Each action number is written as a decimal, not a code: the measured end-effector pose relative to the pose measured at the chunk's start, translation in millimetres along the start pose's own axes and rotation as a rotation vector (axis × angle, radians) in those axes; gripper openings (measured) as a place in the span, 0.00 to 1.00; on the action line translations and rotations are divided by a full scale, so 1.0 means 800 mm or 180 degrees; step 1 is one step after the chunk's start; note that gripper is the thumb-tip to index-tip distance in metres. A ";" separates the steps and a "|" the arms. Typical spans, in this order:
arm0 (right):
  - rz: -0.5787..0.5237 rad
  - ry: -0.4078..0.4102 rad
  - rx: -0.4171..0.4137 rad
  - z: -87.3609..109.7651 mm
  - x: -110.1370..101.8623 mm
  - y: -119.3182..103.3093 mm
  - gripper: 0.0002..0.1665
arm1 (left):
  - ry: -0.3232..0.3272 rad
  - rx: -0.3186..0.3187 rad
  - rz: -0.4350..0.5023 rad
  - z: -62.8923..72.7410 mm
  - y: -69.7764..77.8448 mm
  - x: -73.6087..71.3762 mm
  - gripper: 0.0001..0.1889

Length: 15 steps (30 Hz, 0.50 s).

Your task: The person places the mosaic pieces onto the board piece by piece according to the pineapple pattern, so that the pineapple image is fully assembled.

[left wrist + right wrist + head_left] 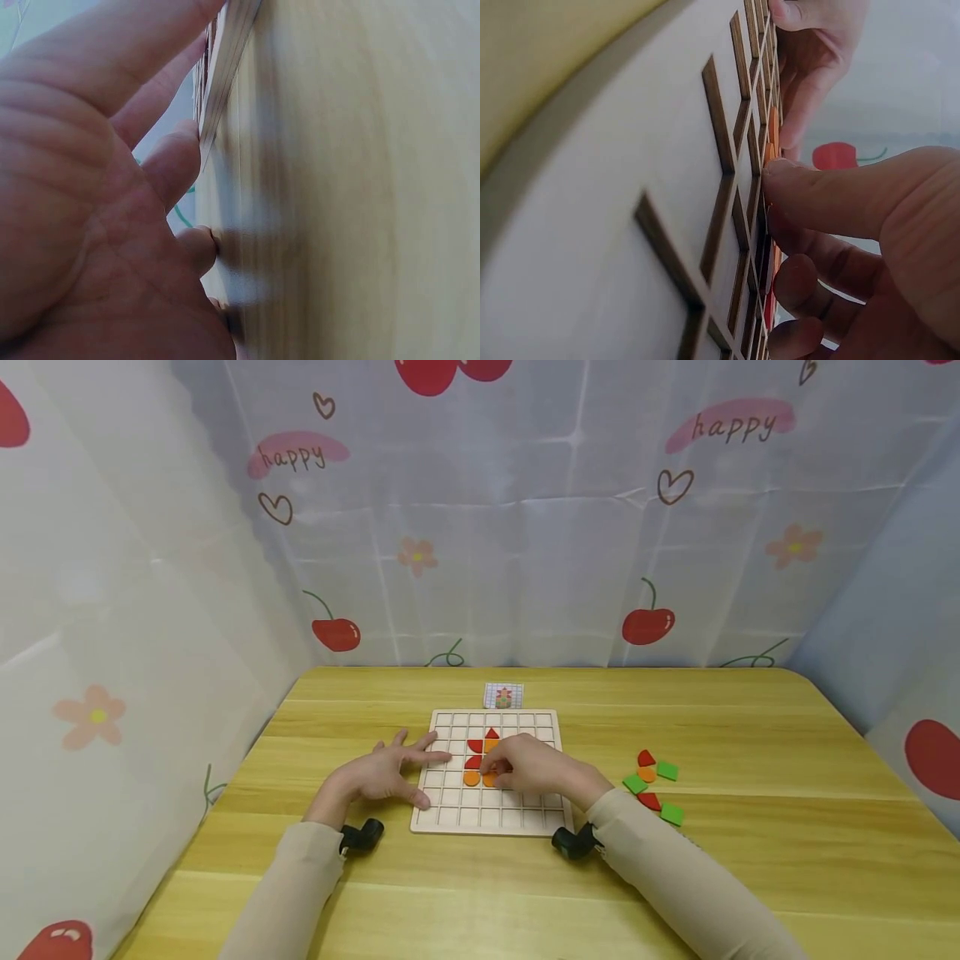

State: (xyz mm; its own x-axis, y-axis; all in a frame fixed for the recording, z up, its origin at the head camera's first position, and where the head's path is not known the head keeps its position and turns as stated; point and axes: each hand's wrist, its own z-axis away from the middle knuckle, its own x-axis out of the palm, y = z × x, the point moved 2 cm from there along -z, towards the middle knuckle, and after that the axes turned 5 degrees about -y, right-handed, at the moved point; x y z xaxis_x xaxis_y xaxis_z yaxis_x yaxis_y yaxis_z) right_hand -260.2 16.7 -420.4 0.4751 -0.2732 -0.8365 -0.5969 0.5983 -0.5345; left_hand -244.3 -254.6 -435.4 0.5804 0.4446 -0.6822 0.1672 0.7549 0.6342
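A pale wooden grid board (450, 818) lies on the table. My left hand (386, 772) has its fingers spread across the board's left edge; its palm (112, 247) shows in the left wrist view. On the board are a red triangle (491, 733), red curved-edge pieces (474, 762), an orange piece (491, 746) and an orange circle (471, 778). My right hand (536, 764) pinches another orange piece (489, 781) low over the cell right of that circle. The fingers partly cover this piece. In the right wrist view the thumb (825, 195) is at the orange pieces.
Right of the board lie loose pieces: green squares (672, 814), red curved-edge pieces (647, 758) and an orange circle (647, 773). A small printed pattern card (503, 696) lies behind the board. A patterned curtain (525, 568) hangs behind the wooden table (465, 893).
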 end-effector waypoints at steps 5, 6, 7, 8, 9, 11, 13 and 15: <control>0.0079 0.0003 -0.0009 0.000 0.000 -0.002 0.06 | 0.0000 -0.0001 0.0019 -0.001 -0.001 0.001 0.40; 0.0094 0.0013 -0.0016 0.000 0.000 -0.002 0.06 | -0.0003 0.0003 0.0019 -0.001 -0.002 0.001 0.40; 0.0106 0.0024 -0.0021 0.000 0.000 -0.002 0.05 | -0.0002 0.0009 0.0019 -0.001 -0.002 0.002 0.40; 0.0104 0.0044 -0.0016 0.000 -0.001 -0.002 0.05 | -0.0001 0.0017 0.0016 -0.001 -0.003 0.002 0.40; 0.0103 0.0059 -0.0002 -0.001 -0.001 -0.003 0.06 | 0.0001 0.0025 0.0013 -0.001 -0.004 0.002 0.40; 0.0061 0.0090 0.0015 -0.001 -0.002 -0.003 0.06 | 0.0002 0.0046 0.0010 -0.002 -0.004 0.002 0.40; -0.0024 0.0121 0.0017 -0.001 -0.003 -0.003 0.06 | 0.0003 0.0060 0.0006 -0.002 -0.005 0.002 0.40; -0.0115 0.0143 0.0011 0.000 -0.004 -0.003 0.05 | 0.0003 0.0064 0.0001 -0.003 -0.004 0.002 0.40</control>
State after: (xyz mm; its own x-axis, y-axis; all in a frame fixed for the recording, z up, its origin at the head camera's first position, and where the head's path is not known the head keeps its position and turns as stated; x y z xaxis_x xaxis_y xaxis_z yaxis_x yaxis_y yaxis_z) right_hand -260.4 16.1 -416.1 0.4667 -0.3283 -0.8212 -0.5776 0.5901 -0.5641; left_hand -245.9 -255.6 -439.2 0.5798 0.4452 -0.6823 0.1831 0.7449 0.6416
